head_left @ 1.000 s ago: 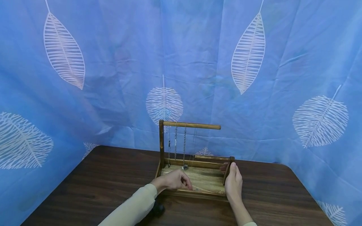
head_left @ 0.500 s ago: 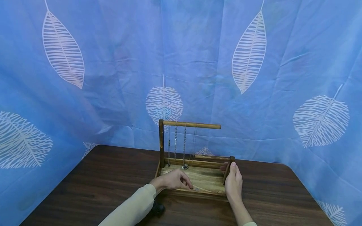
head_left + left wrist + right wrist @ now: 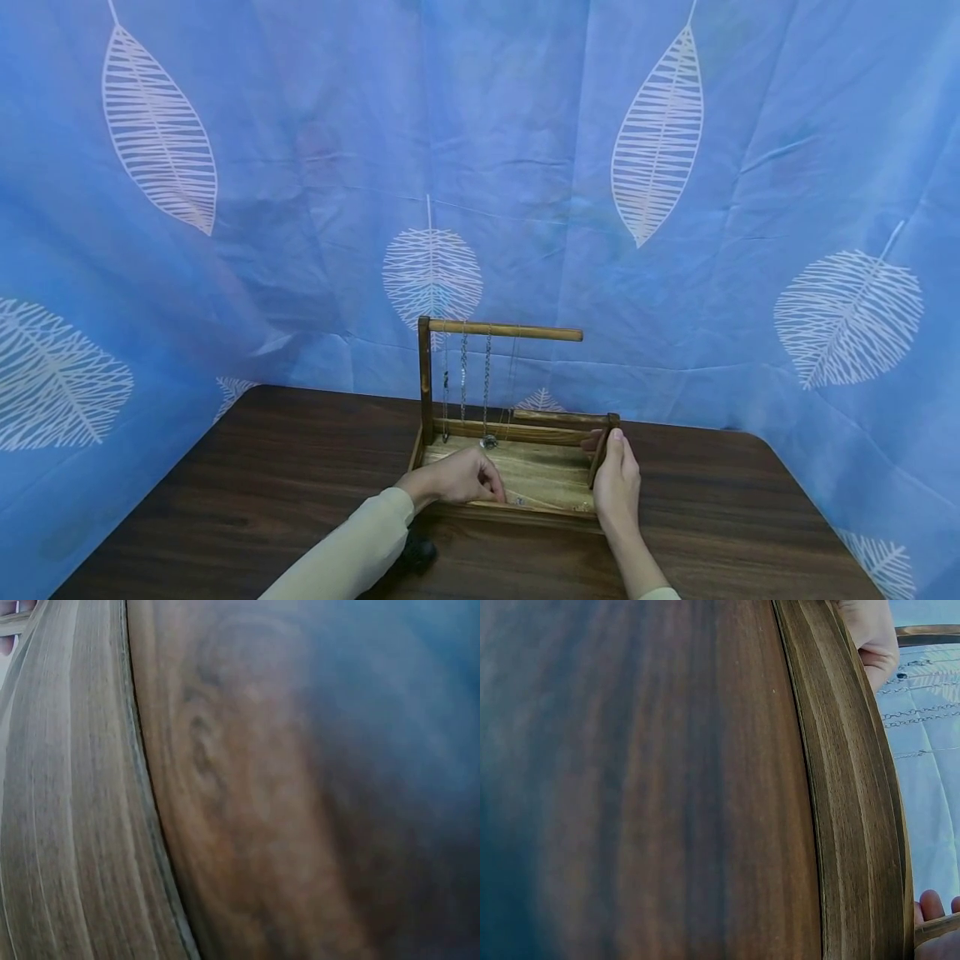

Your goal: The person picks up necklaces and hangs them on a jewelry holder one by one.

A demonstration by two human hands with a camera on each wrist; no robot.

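Note:
A wooden jewelry stand [image 3: 547, 467] with a shallow tray and two raised bars sits on the table. Several necklaces [image 3: 487, 383] hang from its taller bar, at the left. Down at the tray's front wall, my left hand [image 3: 459, 477] has its fingers bent; their tips are partly hidden, so whatever they may pinch cannot be seen. Small shiny pieces [image 3: 519, 501] lie beside those fingertips, and others [image 3: 582, 507] sit toward the front right corner. My right hand [image 3: 619, 487] grips the stand's right upright, thumb in front and fingers [image 3: 931, 904] behind.
The dark wood table [image 3: 225, 492] extends around the stand. A blue cloth [image 3: 517, 167] with white leaf prints hangs behind it. Beneath my left forearm is a dark rounded object [image 3: 417, 554], partly covered.
My left fingertips have drawn slightly back left and lower at the tray's front wall. The right hand keeps its grip on the upright. The head view has shifted a little.

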